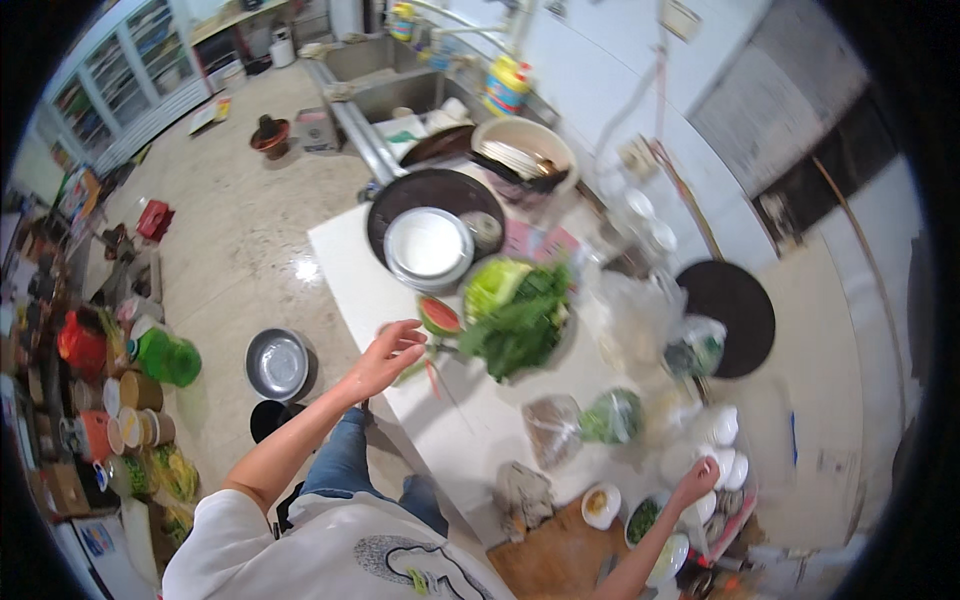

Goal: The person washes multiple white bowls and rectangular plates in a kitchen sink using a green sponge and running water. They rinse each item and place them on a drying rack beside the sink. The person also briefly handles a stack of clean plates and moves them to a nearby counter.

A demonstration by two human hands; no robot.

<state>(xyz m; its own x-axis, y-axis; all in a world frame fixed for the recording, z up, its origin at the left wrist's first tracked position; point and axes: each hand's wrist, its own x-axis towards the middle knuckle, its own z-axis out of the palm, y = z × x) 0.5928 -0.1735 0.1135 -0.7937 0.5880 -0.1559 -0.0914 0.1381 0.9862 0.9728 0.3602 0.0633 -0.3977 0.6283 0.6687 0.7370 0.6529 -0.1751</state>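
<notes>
My left hand (388,358) hangs above the white table's edge with its fingers apart and nothing in it. Close to its fingertips lies a cut watermelon piece (439,316), red flesh showing. Beside that, leafy greens (514,330) are heaped on a plate that they mostly hide. Over at the right, my right hand (697,481) is among several small white bowls (738,471). Its fingers are curled, but blur hides whether they grip a bowl. Below that forearm are chopped greens (643,519) in a bowl. A white bowl (602,517) with yellowish contents stands near the wooden cutting board (547,562).
A dark wok (380,206) at the table's far end holds a stack of white dishes (427,241). Bagged greens (611,416) and a crumpled cloth (523,491) lie on the table (469,427). Beyond is a steel sink (375,97). A metal basin (277,365) stands on the floor.
</notes>
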